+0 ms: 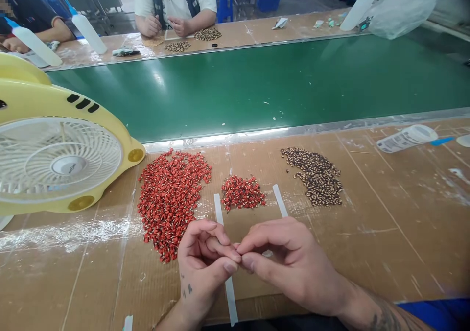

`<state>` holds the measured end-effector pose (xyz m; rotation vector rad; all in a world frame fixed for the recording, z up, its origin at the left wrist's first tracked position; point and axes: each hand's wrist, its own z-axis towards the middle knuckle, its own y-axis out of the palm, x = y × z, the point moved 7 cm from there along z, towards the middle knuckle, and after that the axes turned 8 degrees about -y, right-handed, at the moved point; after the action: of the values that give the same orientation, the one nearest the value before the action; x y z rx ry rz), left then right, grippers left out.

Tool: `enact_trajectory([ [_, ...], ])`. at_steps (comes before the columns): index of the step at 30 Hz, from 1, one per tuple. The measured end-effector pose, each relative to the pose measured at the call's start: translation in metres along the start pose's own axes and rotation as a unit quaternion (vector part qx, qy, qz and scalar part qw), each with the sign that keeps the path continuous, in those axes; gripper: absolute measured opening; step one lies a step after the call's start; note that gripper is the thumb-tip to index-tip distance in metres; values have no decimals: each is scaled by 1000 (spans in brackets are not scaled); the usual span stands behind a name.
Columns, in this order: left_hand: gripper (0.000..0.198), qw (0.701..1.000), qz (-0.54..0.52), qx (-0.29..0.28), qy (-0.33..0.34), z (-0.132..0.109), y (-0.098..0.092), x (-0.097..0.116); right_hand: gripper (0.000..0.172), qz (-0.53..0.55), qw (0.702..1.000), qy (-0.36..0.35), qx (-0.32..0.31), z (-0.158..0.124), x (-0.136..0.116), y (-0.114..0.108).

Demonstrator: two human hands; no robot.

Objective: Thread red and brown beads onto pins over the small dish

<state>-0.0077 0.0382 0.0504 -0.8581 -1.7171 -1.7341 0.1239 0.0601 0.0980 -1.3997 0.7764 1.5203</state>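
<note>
My left hand (205, 260) and my right hand (290, 260) meet fingertip to fingertip low in the middle of the brown worktop (385, 223). Both are pinched closed; what lies between the fingertips is hidden. Just beyond them lie a large heap of small red pieces (171, 199), a small red heap (242, 192) and a heap of dark brown and cream pieces (316, 174). Two white tape strips (224, 252) (280, 200) mark the cardboard around the small heap.
A yellow fan (55, 159) stands at the left. A green conveyor belt (275, 81) runs across behind the worktop. A white squeeze bottle (407, 138) lies at the right. Across the belt another person's hands (165, 26) work near small heaps, with white bottles (88, 32) nearby.
</note>
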Motion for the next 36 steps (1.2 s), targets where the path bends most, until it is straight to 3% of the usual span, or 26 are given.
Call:
enact_trajectory([
  [8,39,1000,17,-4,-25,0,-1,-4,12,-73,995,-17,-65,5,-10,-5],
  [14,38,997,73,-11,-11,-1,4,2,11,-160,974,-68,-143,10,-23,-9],
  [19,44,986,161,-5,43,-3,7,10,18,-290,924,-152,-196,11,-37,-8],
  [23,53,947,296,4,125,-8,10,18,16,-390,870,-209,-218,8,-43,-5],
  [25,57,926,343,6,161,-10,12,20,18,-402,860,-220,-224,7,-42,-2],
  [30,62,898,382,22,215,-16,11,23,23,-335,905,-196,-176,9,-33,-4],
  [36,70,900,362,23,242,-21,11,27,18,-174,963,-173,-108,11,-20,-6],
])
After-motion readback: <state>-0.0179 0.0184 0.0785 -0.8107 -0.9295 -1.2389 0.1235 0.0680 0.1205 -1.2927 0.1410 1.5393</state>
